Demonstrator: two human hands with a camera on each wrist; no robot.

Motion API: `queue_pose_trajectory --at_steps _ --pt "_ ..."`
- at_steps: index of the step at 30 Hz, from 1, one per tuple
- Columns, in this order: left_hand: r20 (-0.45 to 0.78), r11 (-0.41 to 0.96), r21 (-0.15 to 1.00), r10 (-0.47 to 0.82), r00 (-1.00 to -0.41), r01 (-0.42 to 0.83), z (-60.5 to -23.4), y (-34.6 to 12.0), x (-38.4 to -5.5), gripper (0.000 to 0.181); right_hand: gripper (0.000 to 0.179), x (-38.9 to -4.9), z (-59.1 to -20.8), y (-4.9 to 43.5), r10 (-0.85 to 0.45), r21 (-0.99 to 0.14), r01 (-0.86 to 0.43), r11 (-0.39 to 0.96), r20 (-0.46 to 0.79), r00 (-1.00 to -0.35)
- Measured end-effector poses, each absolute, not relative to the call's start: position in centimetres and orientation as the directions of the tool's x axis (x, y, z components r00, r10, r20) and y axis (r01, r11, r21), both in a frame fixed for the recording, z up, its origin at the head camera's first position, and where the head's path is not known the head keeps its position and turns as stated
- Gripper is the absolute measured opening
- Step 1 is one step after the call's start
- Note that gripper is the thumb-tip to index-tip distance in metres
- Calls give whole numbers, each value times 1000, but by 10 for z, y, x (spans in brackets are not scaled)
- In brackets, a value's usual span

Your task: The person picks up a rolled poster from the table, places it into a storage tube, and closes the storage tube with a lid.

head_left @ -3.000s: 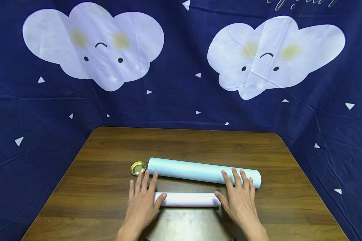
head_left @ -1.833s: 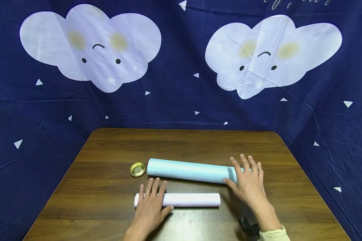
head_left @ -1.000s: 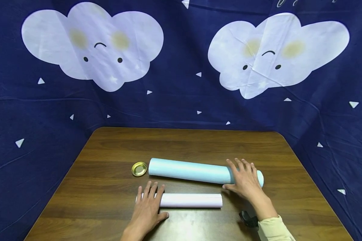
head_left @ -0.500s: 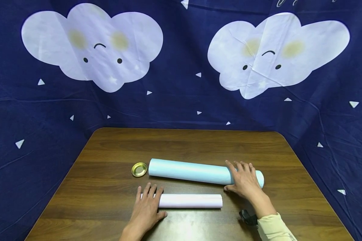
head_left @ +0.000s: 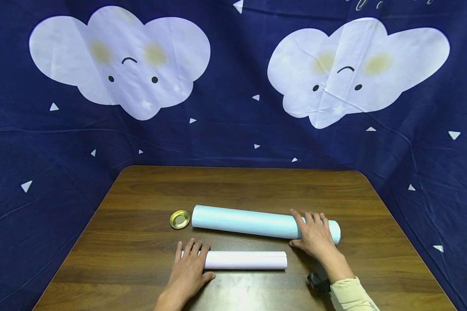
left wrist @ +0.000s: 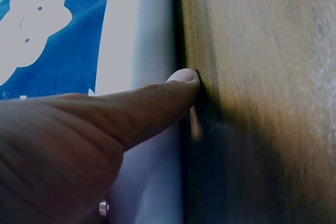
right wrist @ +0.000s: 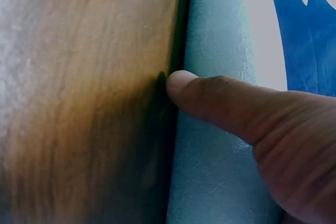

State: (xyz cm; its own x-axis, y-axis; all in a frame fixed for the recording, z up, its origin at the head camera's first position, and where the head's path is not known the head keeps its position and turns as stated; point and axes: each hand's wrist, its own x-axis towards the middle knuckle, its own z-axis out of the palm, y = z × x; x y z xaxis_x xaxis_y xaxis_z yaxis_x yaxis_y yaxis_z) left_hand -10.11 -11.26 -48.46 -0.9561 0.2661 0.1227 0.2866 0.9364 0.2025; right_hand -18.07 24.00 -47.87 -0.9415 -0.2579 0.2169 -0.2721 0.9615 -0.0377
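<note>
A roll of white paper (head_left: 247, 260) lies across the table near its front. My left hand (head_left: 188, 270) grips its left end, fingers over the far side and thumb (left wrist: 181, 80) down the near side, hiding that end. Behind it, slightly slanted, lies a thicker light blue poster tube (head_left: 241, 221) with a faintly creased surface. Close to the tube's right end my right hand (head_left: 315, 233) holds it, fingers bent over the far side and thumb (right wrist: 184, 83) at the near side. A round gold metal cap (head_left: 179, 219) sits beside the tube's left end.
The wood-grain table (head_left: 113, 242) has rounded far corners. A dark blue curtain (head_left: 233, 129) with white clouds hangs behind it and at both sides. A black wrist device (head_left: 318, 283) shows under the right forearm near a pale yellow sleeve (head_left: 352, 293).
Three seconds ago both hands lay spread at the white roll's ends. Since then my right hand has moved to the blue tube and closed over it; my left fingers have bent round the paper.
</note>
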Motion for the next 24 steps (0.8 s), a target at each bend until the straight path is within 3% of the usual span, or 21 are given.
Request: queue_pose_trajectory --at_steps 24 --pt "153 937 199 259 -954 286 -487 -111 -99 62 82 -177 -485 238 -248 -8 -262 965 292 -924"
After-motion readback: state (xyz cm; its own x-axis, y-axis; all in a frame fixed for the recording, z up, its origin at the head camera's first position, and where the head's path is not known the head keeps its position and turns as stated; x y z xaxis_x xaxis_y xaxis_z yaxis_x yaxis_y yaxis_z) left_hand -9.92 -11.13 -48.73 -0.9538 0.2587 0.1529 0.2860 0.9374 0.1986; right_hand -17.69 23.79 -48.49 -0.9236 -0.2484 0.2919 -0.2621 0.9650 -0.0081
